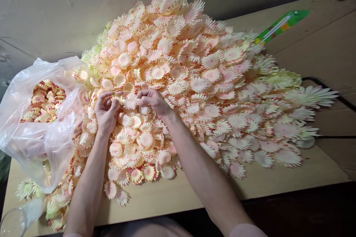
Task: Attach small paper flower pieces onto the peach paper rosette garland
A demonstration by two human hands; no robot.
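A big heap of pink and cream paper flowers (200, 77) covers the wooden table (280, 177). My left hand (106, 110) and my right hand (153, 101) meet over the left part of the heap. Between them they pinch one small flower (130, 100), the left fingers curled on its left edge and the right fingertips on its right edge. Both forearms reach in from the bottom of the view.
A clear plastic bag (41, 133) holding more flowers lies at the left. A green packet (282, 25) rests at the back right. A dark cable (330, 89) runs along the right side. Something of clear plastic (16, 220) sits at the bottom left corner.
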